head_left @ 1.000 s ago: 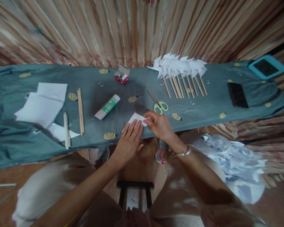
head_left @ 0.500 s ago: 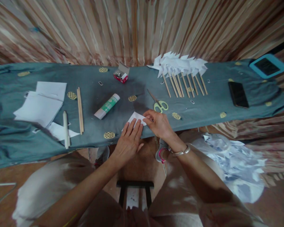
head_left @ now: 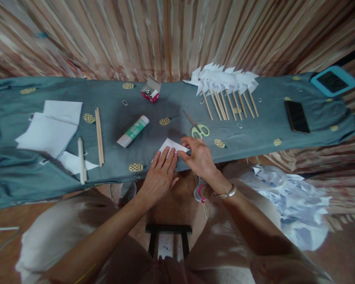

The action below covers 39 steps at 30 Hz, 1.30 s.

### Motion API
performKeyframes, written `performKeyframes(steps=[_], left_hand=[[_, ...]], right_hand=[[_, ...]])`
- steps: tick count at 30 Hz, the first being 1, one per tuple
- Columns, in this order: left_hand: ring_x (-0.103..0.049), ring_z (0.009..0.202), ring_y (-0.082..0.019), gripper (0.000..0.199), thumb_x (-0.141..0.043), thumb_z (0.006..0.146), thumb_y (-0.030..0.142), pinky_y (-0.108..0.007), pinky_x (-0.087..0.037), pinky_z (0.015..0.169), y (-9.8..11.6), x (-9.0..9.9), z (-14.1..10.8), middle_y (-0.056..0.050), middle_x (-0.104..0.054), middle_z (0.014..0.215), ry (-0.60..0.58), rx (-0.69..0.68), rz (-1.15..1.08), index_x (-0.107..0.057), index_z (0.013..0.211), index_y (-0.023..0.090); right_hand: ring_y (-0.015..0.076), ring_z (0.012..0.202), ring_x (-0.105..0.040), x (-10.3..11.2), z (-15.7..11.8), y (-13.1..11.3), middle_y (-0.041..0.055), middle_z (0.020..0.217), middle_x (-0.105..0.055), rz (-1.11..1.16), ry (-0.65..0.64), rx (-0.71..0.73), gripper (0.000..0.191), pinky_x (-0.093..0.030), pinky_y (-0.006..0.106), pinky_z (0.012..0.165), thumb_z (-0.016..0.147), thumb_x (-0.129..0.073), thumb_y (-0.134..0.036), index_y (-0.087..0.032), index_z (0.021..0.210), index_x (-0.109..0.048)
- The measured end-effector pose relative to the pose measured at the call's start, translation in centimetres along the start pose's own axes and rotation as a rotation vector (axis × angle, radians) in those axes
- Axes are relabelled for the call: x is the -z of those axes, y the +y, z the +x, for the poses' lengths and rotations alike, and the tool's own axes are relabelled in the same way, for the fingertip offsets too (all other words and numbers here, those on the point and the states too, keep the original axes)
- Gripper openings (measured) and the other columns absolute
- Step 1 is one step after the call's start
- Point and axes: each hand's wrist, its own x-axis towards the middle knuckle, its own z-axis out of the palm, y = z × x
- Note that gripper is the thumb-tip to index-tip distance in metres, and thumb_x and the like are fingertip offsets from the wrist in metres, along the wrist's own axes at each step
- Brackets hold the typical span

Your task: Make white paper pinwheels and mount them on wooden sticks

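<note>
A small folded piece of white paper (head_left: 172,145) lies near the front edge of the cloth-covered table. My left hand (head_left: 161,171) rests flat on it, fingers stretched out over its lower left part. At the paper's right corner is my right hand (head_left: 199,157), its thumb touching the edge and its index finger bent, with a gap between them where the corner shows. Just beyond that hand lie scissors (head_left: 198,128) with light green handles. A glue stick (head_left: 133,131) with a green label is on its side, left of the paper.
At the back stand a red box of pins (head_left: 150,94) and a row of white paper pinwheels (head_left: 225,81) on sticks. Paper sheets (head_left: 50,132), wooden sticks (head_left: 99,136) and a white pen-like knife (head_left: 82,161) lie left. A phone (head_left: 296,116) and a blue-framed device (head_left: 333,81) lie right.
My right thumb and index finger have spread apart at the paper's corner, which now reaches farther right. My left hand stays flat on the paper.
</note>
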Motion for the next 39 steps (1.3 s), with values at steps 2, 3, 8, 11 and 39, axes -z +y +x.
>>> performKeyframes(steps=[2,3,8,11,39], left_hand=[[-0.025,0.148,-0.038,0.067,-0.054,0.092,0.030,-0.056,-0.027,0.119,0.0,0.1,0.1,-0.024,-0.033,0.157,-0.007,0.003,-0.006,-0.033,0.148,0.000],[-0.025,0.148,-0.038,0.066,-0.054,0.092,0.029,-0.056,-0.026,0.119,0.0,0.1,0.1,-0.025,-0.033,0.157,-0.007,0.003,-0.012,-0.034,0.148,0.000],[-0.028,0.147,-0.037,0.061,-0.053,0.092,0.026,-0.054,-0.028,0.120,-0.3,0.1,-0.3,-0.026,-0.035,0.155,0.005,-0.017,0.017,-0.038,0.145,-0.002],[-0.032,0.147,-0.035,0.059,-0.051,0.093,0.026,-0.051,-0.030,0.119,-0.7,0.3,-1.1,-0.026,-0.036,0.155,0.022,-0.005,0.044,-0.039,0.144,-0.002],[-0.052,0.130,-0.034,0.040,-0.051,0.095,0.029,-0.053,-0.045,0.107,-3.0,2.0,-5.5,-0.023,-0.056,0.139,0.187,0.146,-0.025,-0.055,0.129,0.007]], right_hand=[[0.0265,0.095,-0.062,-0.1,-0.3,0.3,0.0087,0.099,-0.072,0.004,0.024,0.019,0.029,-0.048,0.041,0.091,0.085,-0.064,-0.021,-0.019,0.113,-0.063],[0.0271,0.097,-0.062,-0.1,-0.5,0.5,0.0092,0.101,-0.071,0.009,0.032,0.025,0.029,-0.048,0.042,0.092,0.085,-0.063,-0.021,-0.019,0.114,-0.062],[0.0270,0.100,-0.060,0.1,-0.9,1.7,0.0108,0.108,-0.069,0.062,0.043,0.025,0.032,-0.047,0.042,0.096,0.086,-0.060,-0.020,-0.017,0.117,-0.060],[0.0259,0.100,-0.061,0.3,-1.0,2.4,0.0108,0.108,-0.069,0.100,0.050,0.029,0.031,-0.048,0.041,0.096,0.085,-0.058,-0.019,-0.016,0.117,-0.060],[0.0276,0.122,-0.056,0.1,-0.4,2.2,0.0129,0.131,-0.063,0.205,-0.035,0.119,0.036,-0.040,0.046,0.108,0.079,-0.069,-0.030,-0.020,0.113,-0.066]])
